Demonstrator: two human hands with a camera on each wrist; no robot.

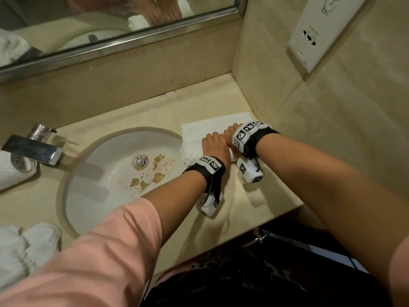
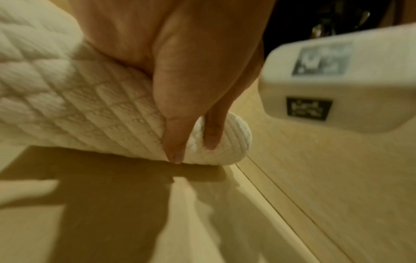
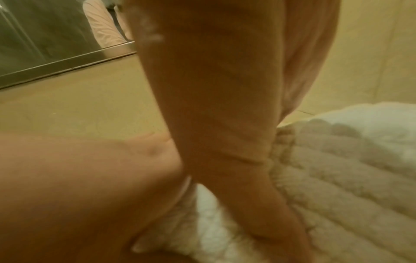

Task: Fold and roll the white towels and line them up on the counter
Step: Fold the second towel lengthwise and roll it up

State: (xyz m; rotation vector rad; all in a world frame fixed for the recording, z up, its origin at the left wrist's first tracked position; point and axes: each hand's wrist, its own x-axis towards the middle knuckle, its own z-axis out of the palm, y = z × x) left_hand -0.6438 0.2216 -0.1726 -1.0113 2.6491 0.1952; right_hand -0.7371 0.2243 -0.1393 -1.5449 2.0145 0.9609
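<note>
A white quilted towel (image 1: 212,125) lies on the beige counter (image 1: 243,209) between the sink and the right wall. Its near part is wound into a roll (image 2: 78,99), while the far part still lies flat. My left hand (image 1: 215,144) holds the roll near its left end, thumb (image 2: 173,124) pressed against the roll's side. Right beside it, close to the wall, my right hand (image 1: 231,130) wraps the roll, largely hidden under its wrist band. The right wrist view is blurred but shows that hand (image 3: 213,106) down on the towel (image 3: 337,169).
The white sink (image 1: 124,173) with brown stains lies left of the towel, and the chrome faucet (image 1: 33,149) stands beyond it. Rolled white towels sit at the far left (image 1: 13,167) and near left (image 1: 28,247). A tiled wall with a socket panel (image 1: 318,29) bounds the right side.
</note>
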